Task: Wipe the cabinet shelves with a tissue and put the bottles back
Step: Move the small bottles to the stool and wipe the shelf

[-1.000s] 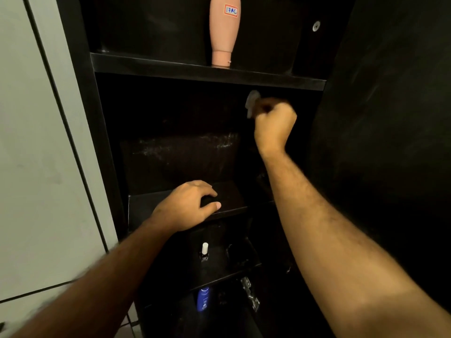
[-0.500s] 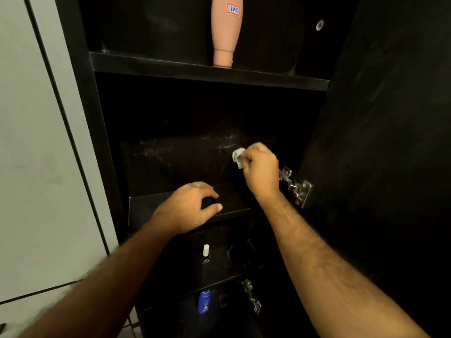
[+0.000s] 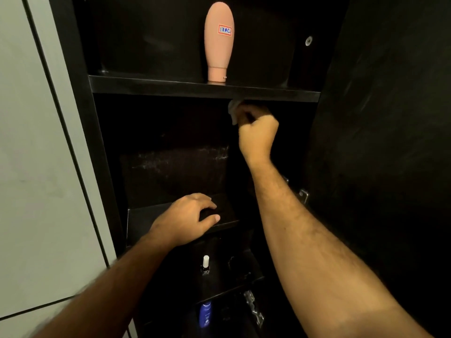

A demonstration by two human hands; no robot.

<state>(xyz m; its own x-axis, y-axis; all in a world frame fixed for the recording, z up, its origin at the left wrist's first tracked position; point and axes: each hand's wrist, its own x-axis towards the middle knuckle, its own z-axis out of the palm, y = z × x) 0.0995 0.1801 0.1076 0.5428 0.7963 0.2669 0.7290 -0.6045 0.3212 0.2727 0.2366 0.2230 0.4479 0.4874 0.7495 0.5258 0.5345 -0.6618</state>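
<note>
While the left hand [image 3: 188, 219] is resting flat, fingers relaxed, on the middle shelf [image 3: 146, 219], the right hand [image 3: 257, 132] is gripping a crumpled white tissue [image 3: 233, 111] just under the upper shelf [image 3: 170, 86]. On that shelf, a smooth pink bottle [image 3: 218, 45] labelled "17AC" is standing cap-down.

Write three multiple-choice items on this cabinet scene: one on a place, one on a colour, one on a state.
1. Where does the pink bottle stand?
A. top shelf
B. floor
C. in a hand

2. What colour is the bottle on the lowest visible shelf?
A. green
B. blue
C. yellow

3. What is the right hand doing?
A. hanging open
B. gripping a tissue
C. holding a bottle

Answers:
1 A: it stands cap-down on the top shelf.
2 B: its body is blue.
3 B: its curled fingers hold the white tissue just under the top shelf.
</note>
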